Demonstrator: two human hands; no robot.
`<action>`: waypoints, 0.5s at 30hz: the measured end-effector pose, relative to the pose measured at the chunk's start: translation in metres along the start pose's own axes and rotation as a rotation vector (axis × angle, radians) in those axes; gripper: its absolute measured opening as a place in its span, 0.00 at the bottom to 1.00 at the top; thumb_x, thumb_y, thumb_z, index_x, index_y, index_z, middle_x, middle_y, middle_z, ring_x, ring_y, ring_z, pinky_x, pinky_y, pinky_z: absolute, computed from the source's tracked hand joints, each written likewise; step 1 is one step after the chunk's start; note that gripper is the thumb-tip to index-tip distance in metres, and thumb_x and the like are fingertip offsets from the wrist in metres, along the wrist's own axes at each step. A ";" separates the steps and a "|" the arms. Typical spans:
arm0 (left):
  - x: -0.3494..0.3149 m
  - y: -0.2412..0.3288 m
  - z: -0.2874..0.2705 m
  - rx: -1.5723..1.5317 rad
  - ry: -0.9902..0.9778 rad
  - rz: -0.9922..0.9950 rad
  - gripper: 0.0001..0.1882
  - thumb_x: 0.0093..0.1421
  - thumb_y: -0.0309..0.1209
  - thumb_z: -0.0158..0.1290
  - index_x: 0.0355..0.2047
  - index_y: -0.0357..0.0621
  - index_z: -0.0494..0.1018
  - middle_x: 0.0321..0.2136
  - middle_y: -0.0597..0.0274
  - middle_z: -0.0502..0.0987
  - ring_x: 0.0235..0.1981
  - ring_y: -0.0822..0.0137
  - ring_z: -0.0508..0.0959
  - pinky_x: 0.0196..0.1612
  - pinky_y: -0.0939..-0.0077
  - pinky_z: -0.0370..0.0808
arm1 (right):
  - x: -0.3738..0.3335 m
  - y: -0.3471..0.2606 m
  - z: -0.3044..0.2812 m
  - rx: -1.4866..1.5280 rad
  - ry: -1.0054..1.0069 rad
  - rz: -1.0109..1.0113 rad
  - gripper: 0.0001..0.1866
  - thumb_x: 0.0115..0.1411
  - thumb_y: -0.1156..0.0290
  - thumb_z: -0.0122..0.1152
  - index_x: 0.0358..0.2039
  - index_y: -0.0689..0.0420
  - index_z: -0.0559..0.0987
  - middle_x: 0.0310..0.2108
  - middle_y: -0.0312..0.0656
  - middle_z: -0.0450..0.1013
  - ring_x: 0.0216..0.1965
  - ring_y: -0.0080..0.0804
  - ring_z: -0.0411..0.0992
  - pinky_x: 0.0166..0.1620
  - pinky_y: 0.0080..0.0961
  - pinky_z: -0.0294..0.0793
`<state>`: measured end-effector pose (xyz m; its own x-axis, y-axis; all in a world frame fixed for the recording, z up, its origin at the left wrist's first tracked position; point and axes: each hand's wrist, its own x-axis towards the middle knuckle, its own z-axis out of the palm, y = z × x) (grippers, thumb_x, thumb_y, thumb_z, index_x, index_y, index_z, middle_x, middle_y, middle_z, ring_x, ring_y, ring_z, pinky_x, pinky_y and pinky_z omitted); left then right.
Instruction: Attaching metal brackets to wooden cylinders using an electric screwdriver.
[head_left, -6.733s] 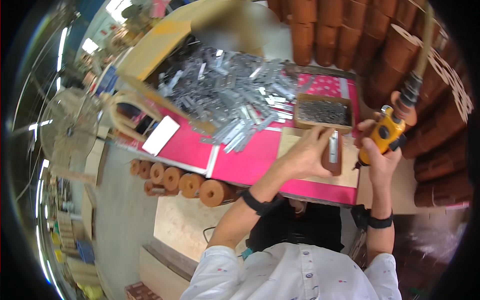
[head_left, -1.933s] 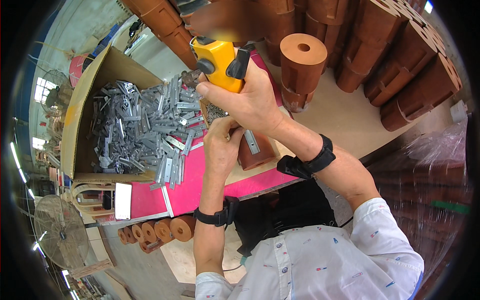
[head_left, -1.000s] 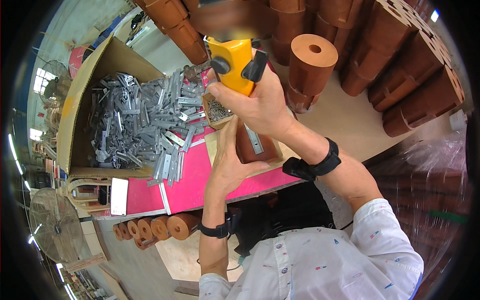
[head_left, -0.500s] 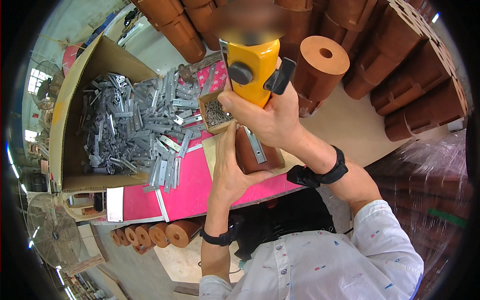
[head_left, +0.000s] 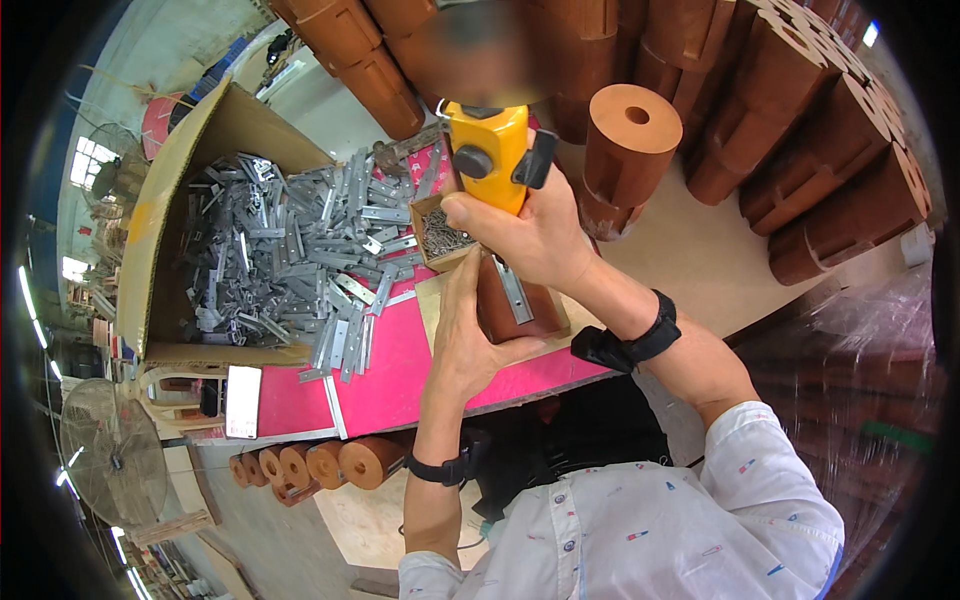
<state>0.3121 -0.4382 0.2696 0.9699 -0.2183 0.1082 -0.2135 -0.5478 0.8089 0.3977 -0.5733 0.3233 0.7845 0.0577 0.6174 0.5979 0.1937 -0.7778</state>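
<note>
My right hand [head_left: 540, 230] is wrapped round a yellow power drill [head_left: 486, 165] with a black knob on its side. The drill stands above the far end of a brown block [head_left: 538, 308], and its tip is hidden behind my hand. A grey metal strip with holes [head_left: 513, 297] lies along the block's top. My left hand [head_left: 466, 340] grips the block's near left side, thumb along the front edge and fingers up the left. Just beyond my left fingertips sits a small box [head_left: 424, 246] of screws [head_left: 442, 236].
A large cardboard box [head_left: 150, 260] on its side spills many metal strips [head_left: 320, 240] onto the pink tabletop [head_left: 400, 385]. A hammer [head_left: 388, 158] lies behind them. Brown cylinders [head_left: 630, 150] stand at the back and right; more lie below the table. A white phone-like slab [head_left: 243, 402] is at the left edge.
The drill and my right hand have moved slightly left and look lower, closer to the block. My left hand keeps its grip. The whole view has shifted a little.
</note>
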 end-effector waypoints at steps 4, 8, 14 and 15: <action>0.000 0.001 0.001 0.028 0.010 0.010 0.60 0.33 0.37 0.73 0.65 0.39 0.51 0.60 0.49 0.60 0.62 0.50 0.61 0.63 0.59 0.60 | 0.003 -0.003 0.004 -0.028 -0.017 0.008 0.24 0.51 0.70 0.69 0.46 0.62 0.70 0.31 0.39 0.74 0.31 0.24 0.72 0.37 0.24 0.73; -0.002 -0.004 0.003 -0.064 0.021 0.021 0.59 0.34 0.37 0.73 0.64 0.38 0.53 0.60 0.49 0.61 0.61 0.53 0.63 0.63 0.61 0.61 | 0.000 -0.018 0.005 0.033 0.031 0.008 0.25 0.51 0.70 0.69 0.47 0.62 0.70 0.32 0.38 0.75 0.32 0.20 0.71 0.37 0.23 0.73; -0.005 -0.022 0.006 -0.246 0.093 0.060 0.58 0.33 0.38 0.73 0.64 0.39 0.54 0.61 0.50 0.59 0.63 0.55 0.62 0.64 0.62 0.60 | -0.004 -0.042 -0.005 0.112 0.042 0.097 0.20 0.52 0.73 0.68 0.44 0.61 0.73 0.33 0.34 0.74 0.35 0.18 0.71 0.39 0.20 0.72; -0.004 -0.018 0.005 -0.222 0.074 0.051 0.58 0.34 0.38 0.73 0.64 0.39 0.54 0.61 0.50 0.59 0.63 0.54 0.61 0.64 0.62 0.60 | -0.005 -0.042 -0.008 0.112 0.039 0.097 0.20 0.52 0.73 0.68 0.44 0.61 0.73 0.33 0.34 0.74 0.35 0.18 0.71 0.39 0.20 0.72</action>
<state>0.3116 -0.4312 0.2518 0.9661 -0.1771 0.1878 -0.2396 -0.3445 0.9077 0.3700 -0.5892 0.3524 0.8448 0.0434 0.5333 0.4986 0.2976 -0.8141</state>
